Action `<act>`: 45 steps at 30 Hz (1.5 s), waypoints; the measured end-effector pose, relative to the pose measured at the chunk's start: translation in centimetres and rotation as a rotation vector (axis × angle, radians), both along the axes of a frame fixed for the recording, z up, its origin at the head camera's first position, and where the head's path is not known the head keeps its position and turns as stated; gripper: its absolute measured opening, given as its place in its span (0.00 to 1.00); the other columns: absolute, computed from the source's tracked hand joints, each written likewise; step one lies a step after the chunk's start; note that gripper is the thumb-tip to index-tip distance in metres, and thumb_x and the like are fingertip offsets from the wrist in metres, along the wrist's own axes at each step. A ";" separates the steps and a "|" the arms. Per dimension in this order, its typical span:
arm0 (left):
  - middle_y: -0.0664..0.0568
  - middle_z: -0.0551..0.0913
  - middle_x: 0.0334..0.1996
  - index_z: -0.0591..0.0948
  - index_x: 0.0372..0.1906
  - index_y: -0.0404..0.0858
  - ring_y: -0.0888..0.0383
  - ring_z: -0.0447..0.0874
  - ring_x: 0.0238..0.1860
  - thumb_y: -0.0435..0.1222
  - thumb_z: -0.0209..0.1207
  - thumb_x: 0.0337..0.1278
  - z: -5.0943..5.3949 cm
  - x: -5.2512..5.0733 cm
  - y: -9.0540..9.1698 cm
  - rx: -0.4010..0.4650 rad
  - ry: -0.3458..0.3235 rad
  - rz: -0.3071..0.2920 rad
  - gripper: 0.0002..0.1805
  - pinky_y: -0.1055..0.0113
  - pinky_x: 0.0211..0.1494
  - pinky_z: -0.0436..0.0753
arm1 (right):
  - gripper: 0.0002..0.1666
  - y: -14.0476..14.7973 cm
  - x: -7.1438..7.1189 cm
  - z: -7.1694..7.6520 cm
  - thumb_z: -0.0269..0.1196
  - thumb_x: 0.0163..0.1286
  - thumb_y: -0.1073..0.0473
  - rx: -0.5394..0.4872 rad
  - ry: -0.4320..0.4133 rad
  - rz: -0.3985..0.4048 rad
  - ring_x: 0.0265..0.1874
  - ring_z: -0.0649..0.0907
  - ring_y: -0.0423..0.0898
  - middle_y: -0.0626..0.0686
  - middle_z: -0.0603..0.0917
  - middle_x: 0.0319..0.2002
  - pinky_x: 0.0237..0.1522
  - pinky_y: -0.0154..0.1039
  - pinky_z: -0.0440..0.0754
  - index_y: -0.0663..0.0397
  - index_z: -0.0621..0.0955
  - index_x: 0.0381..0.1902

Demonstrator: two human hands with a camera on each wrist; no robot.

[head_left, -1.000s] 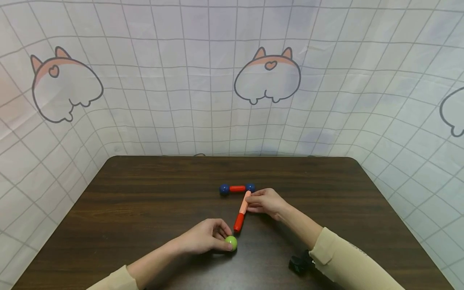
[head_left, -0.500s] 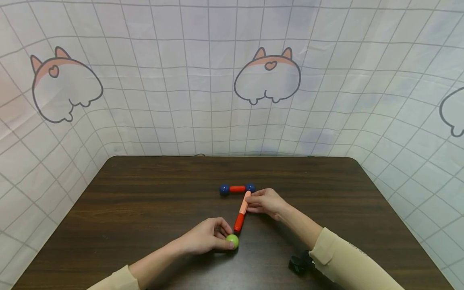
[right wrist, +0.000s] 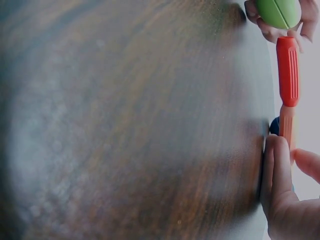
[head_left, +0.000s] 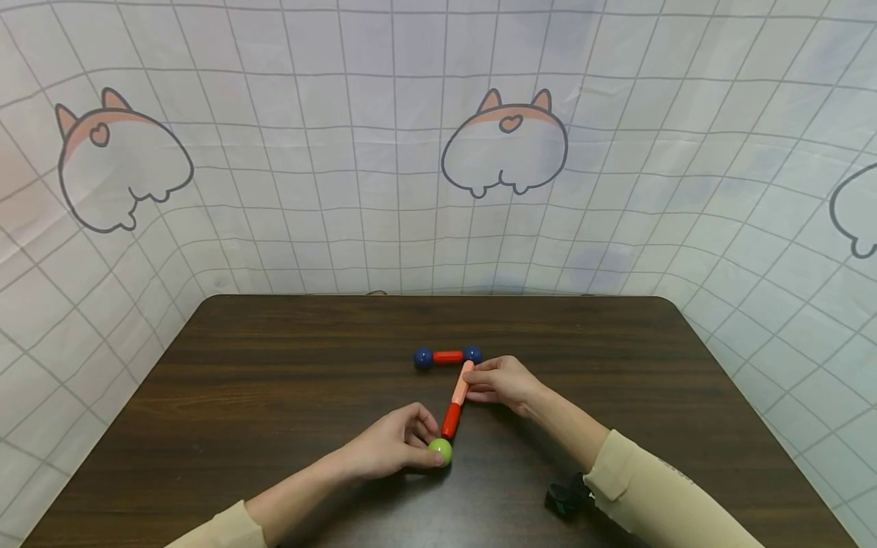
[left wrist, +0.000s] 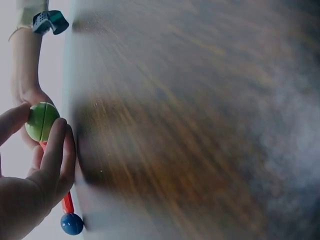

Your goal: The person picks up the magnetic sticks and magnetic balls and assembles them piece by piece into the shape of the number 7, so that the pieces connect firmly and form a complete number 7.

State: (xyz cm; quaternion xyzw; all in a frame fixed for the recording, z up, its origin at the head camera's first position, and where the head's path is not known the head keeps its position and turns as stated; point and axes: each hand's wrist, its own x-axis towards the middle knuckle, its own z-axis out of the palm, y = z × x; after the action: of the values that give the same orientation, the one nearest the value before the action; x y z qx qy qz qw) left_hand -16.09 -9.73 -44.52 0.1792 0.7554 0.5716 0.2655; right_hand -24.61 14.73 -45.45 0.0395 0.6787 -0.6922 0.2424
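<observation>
My left hand [head_left: 392, 445] pinches a green ball [head_left: 441, 452] between thumb and fingers, close to the table. A seam runs around the ball [left wrist: 42, 122] in the left wrist view. Just beyond it lies a red rod [head_left: 451, 420], joined end to end with a peach rod [head_left: 463, 383]. In the right wrist view the ball [right wrist: 279, 11] sits at the red rod's [right wrist: 287, 70] end, with barely any gap. My right hand [head_left: 505, 383] pinches the peach rod near its far end. That end meets or nearly meets a blue ball [head_left: 473, 354].
A shorter red rod [head_left: 448, 356] links that blue ball to a second blue ball [head_left: 423, 358] on its left. A small black device [head_left: 563, 498] is at the right sleeve [head_left: 658, 487]. Behind the dark wooden table [head_left: 274, 327] hangs a white gridded cloth [head_left: 308, 152].
My left hand has moved the green ball slightly away from me and to the right, up to the red rod's near end. The right hand and the rods stay in place.
</observation>
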 end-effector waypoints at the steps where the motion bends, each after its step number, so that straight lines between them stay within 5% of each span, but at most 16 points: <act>1: 0.46 0.82 0.42 0.75 0.51 0.33 0.53 0.85 0.44 0.32 0.71 0.60 0.0 0.0 0.0 0.000 0.003 0.003 0.20 0.61 0.48 0.81 | 0.25 0.0 0.0 0.0 0.63 0.74 0.69 0.000 0.000 0.000 0.39 0.88 0.48 0.63 0.84 0.45 0.46 0.41 0.85 0.82 0.71 0.61; 28: 0.47 0.81 0.41 0.76 0.49 0.33 0.54 0.85 0.42 0.33 0.71 0.61 0.1 -0.3 0.5 0.016 0.015 0.006 0.18 0.63 0.44 0.80 | 0.25 0.6 0.3 0.2 0.63 0.75 0.66 0.015 0.019 0.050 0.39 0.88 0.48 0.63 0.85 0.44 0.47 0.41 0.85 0.83 0.72 0.61; 45: 0.52 0.82 0.36 0.80 0.44 0.37 0.56 0.83 0.36 0.37 0.73 0.59 -0.2 -0.4 0.6 -0.108 0.134 0.009 0.16 0.64 0.39 0.79 | 0.21 2.8 2.1 0.7 0.61 0.76 0.66 0.075 0.098 0.136 0.41 0.89 0.53 0.67 0.85 0.45 0.45 0.43 0.86 0.82 0.75 0.58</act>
State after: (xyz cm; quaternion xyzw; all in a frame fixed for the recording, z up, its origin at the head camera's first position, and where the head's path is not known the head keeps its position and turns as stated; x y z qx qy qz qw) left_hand -16.47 -9.11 -44.70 0.1989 0.8020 0.5180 0.2211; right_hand -22.54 17.53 -44.75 -0.0316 0.7164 -0.6492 0.2536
